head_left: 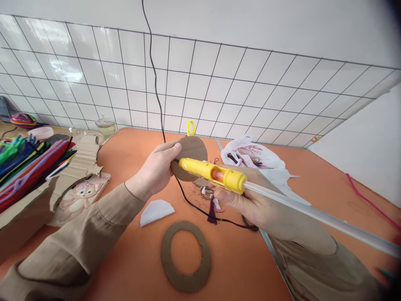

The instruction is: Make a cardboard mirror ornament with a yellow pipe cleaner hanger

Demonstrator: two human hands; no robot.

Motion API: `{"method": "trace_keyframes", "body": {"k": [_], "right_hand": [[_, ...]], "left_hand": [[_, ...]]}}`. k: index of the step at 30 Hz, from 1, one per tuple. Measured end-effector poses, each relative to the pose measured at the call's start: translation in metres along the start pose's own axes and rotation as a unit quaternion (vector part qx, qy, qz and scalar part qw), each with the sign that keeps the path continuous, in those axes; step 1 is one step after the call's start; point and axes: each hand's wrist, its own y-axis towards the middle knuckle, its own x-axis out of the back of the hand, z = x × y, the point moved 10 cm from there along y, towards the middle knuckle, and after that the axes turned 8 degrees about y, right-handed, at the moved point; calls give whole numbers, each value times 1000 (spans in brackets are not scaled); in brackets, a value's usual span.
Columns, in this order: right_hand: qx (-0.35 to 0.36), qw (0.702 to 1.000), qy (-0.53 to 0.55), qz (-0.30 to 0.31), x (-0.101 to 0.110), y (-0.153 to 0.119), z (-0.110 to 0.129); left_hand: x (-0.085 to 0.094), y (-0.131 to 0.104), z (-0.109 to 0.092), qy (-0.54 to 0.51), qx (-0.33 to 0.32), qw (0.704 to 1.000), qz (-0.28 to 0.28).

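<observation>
My left hand [159, 167] pinches the left edge of a round cardboard disc [196, 148], thumb on its face. A yellow loop [191, 128] sticks up at the disc's top edge. In my right hand [247, 200] is a yellow glue gun [216, 172] with a long clear glue stick [300, 211] coming out of its back. The gun's nozzle lies over the left part of the disc; whether it touches cannot be told. Below on the orange table [131, 259] lie a cardboard ring [166, 255] and a white half-round piece [156, 212].
Colourful pipe cleaners [28, 167], torn cardboard [81, 154] and a picture card [84, 194] lie at left. A white plastic bag [269, 159] is at back right. A dark tassel [212, 212] and scraps lie mid-table, beside a black cord [194, 205].
</observation>
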Motion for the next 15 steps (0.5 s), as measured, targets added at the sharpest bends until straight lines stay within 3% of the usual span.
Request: {"method": "trace_keyframes", "body": {"k": [6, 15], "right_hand": [[-16, 999, -7, 32, -7, -2, -1], [-23, 999, -23, 22, -5, -2, 1]], "left_hand": [[1, 2, 0, -16, -14, 1000, 20], [1, 3, 0, -12, -8, 1000, 18]]}}
